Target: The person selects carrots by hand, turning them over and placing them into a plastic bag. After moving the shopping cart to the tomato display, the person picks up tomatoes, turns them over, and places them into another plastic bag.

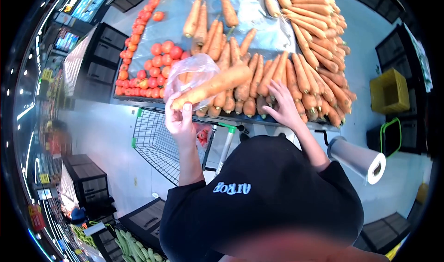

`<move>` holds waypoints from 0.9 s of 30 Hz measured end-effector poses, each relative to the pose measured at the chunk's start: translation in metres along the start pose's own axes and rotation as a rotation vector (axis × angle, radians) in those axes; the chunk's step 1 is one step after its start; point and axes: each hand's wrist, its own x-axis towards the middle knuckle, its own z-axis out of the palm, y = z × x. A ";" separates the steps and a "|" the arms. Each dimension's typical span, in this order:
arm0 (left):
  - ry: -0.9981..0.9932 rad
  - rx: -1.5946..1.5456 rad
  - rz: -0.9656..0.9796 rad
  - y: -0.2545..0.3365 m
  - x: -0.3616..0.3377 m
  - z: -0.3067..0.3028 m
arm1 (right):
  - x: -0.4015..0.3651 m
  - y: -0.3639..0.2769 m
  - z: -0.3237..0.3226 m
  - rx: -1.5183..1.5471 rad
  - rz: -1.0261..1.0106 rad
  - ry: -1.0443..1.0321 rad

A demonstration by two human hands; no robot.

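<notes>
My left hand (179, 121) is closed on the lower end of a large carrot (217, 82), which tilts up to the right above the display. A clear plastic bag (188, 67) hangs beside and behind this carrot, against my left fingers; whether they grip it too is hard to tell. Over to the right, my right hand (283, 106) lies with fingers spread on the front row of piled carrots (303, 79), holding none of them.
Red tomatoes (159, 61) line the display's left side. Below its front edge stands a wire shopping cart (159, 139) with a bag of tomatoes (202, 136). A roll of plastic bags (354, 158) sticks out at right, near a yellow crate (388, 91).
</notes>
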 end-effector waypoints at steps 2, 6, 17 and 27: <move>0.027 -0.224 -0.215 -0.009 -0.015 0.015 | 0.011 -0.032 -0.031 0.493 0.022 -0.009; -0.045 -0.193 -0.379 -0.032 -0.038 0.040 | 0.013 -0.055 -0.054 0.989 -0.008 -0.036; -0.085 -0.309 -0.466 -0.043 -0.039 0.053 | 0.007 -0.046 -0.072 1.183 0.197 -0.121; -0.073 -0.269 -0.482 -0.053 -0.046 0.070 | 0.004 -0.044 -0.056 1.131 0.599 -0.221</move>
